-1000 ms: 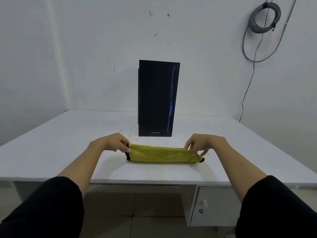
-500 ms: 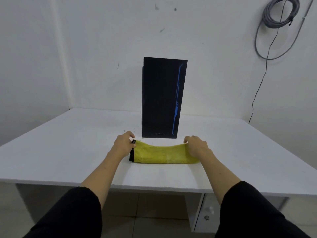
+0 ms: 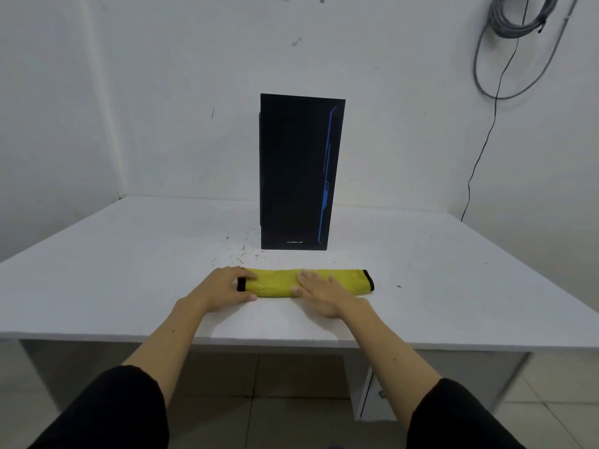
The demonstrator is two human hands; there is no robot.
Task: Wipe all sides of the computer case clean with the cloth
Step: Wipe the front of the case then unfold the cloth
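Both hands work the cloth at lower centre: left hand pinches its end, right hand lies flat, likely folding it. Case stands unwiped behind, mid-frame.

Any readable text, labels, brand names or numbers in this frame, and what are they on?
Computer case: one small pale line of lettering low on the front panel, too small and blurred to read.
Yellow cloth: none visible.
Table and wall: none visible.
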